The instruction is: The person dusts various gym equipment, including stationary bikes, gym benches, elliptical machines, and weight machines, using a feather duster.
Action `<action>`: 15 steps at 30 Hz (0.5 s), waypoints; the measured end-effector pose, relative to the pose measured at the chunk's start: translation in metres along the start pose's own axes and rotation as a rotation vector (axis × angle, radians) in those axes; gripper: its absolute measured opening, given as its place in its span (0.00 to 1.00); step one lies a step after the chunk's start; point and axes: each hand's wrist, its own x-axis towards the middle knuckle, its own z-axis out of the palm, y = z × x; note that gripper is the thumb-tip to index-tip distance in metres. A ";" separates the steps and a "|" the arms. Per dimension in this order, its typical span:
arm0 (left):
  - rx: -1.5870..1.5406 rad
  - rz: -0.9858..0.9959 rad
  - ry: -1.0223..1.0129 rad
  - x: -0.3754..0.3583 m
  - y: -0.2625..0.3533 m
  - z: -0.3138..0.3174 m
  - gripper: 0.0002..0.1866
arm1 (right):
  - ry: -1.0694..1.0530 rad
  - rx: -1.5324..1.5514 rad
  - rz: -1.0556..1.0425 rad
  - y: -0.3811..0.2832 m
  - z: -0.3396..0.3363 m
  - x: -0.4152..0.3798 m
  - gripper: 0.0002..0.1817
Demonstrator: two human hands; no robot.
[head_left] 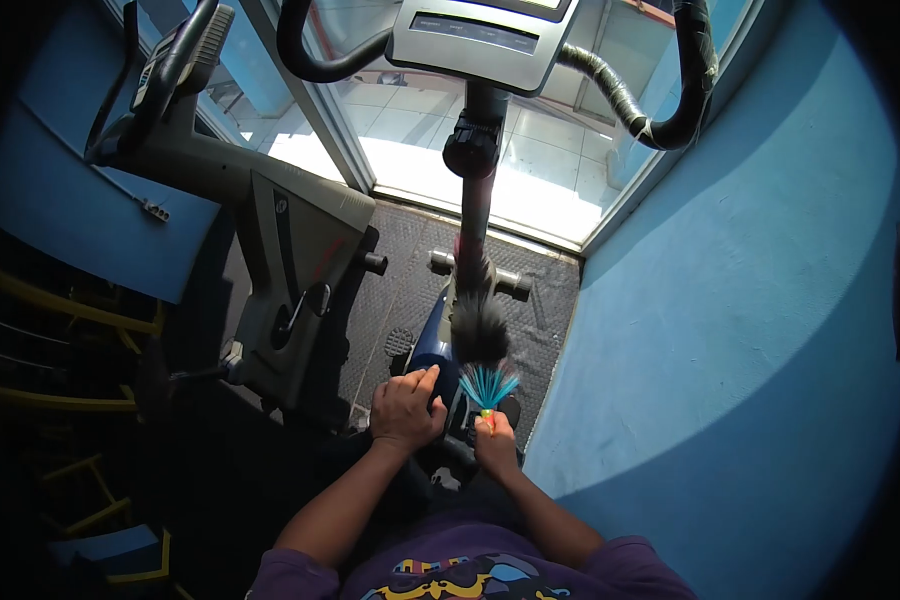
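My right hand (495,441) is closed round the short handle of a duster (489,387), which has blue strands near the grip and a dark, fluffy head. The duster's head lies against or just in front of the lower upright post of an exercise bike (477,205). My left hand (406,408) rests on or just over the bike's dark blue body (435,340), palm down, with its fingers somewhat bent and apart and nothing in them. Whether it touches the body is hard to tell. The bike's console (475,40) is at the top.
A second exercise bike (300,240) stands at the left. On the right is a blue wall (700,300), and glass panels with a metal frame (340,120) are in front. Yellow frames (70,400) show at the far left. Dark textured matting (385,290) covers the floor.
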 end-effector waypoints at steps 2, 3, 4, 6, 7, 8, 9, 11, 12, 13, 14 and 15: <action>-0.015 -0.041 0.006 -0.001 -0.001 -0.002 0.26 | -0.049 0.012 -0.004 -0.063 -0.018 0.010 0.18; -0.024 -0.040 -0.002 -0.002 -0.002 0.000 0.26 | -0.017 0.019 -0.056 -0.081 -0.014 0.020 0.18; -0.035 -0.040 -0.011 -0.004 -0.003 0.002 0.26 | 0.000 0.023 -0.041 -0.106 -0.010 0.035 0.18; -0.065 -0.072 -0.017 -0.003 -0.001 -0.001 0.26 | 0.088 0.174 -0.160 -0.140 0.006 0.069 0.16; -0.062 -0.077 -0.014 -0.004 -0.001 0.000 0.26 | 0.185 0.268 -0.221 -0.135 0.033 0.096 0.16; -0.058 -0.079 -0.013 -0.004 -0.001 0.000 0.25 | 0.218 0.215 -0.239 -0.140 0.050 0.119 0.17; -0.116 -0.096 -0.034 -0.004 -0.003 -0.002 0.25 | 0.241 0.275 -0.215 -0.151 0.069 0.135 0.17; -0.190 -0.161 0.134 -0.006 -0.006 -0.002 0.24 | 0.391 0.302 -0.400 -0.169 0.103 0.163 0.16; -0.258 -0.222 0.296 -0.007 -0.009 0.000 0.23 | 0.382 0.297 -0.404 -0.166 0.116 0.180 0.16; -0.323 -0.204 0.343 -0.009 -0.014 0.002 0.25 | 0.368 0.316 -0.371 -0.155 0.132 0.195 0.16; -0.321 -0.215 0.335 -0.010 -0.017 0.001 0.25 | 0.356 0.336 -0.333 -0.146 0.144 0.198 0.17; -0.324 -0.217 0.334 -0.008 -0.017 -0.002 0.25 | 0.419 0.396 -0.381 -0.154 0.141 0.183 0.17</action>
